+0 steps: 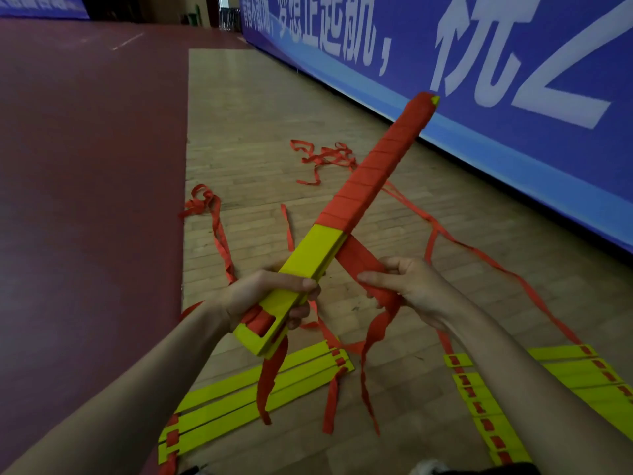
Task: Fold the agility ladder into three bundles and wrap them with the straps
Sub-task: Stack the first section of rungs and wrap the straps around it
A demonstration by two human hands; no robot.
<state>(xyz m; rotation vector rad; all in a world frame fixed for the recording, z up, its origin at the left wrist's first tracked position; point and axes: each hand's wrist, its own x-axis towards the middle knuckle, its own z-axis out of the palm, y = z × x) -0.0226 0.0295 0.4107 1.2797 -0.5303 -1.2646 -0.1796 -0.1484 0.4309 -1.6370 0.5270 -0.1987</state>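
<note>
On a wooden gym floor (pixel 260 159) beside a blue banner (pixel 513 97), the left hand (pixel 270 299) grips the bare yellow end of a half-wrapped rung bundle (pixel 342 217) held aloft. The right hand (pixel 414 289) pinches the red strap (pixel 363 265), which looks limp and light; the stacked rungs look stiff, best held near that bare end.

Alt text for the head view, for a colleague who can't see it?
The left hand grips the yellow end of a rung bundle wrapped in red along its far half, while the right hand pinches the loose strap. Two groups of unwrapped rungs lie on the wooden floor below.
</note>
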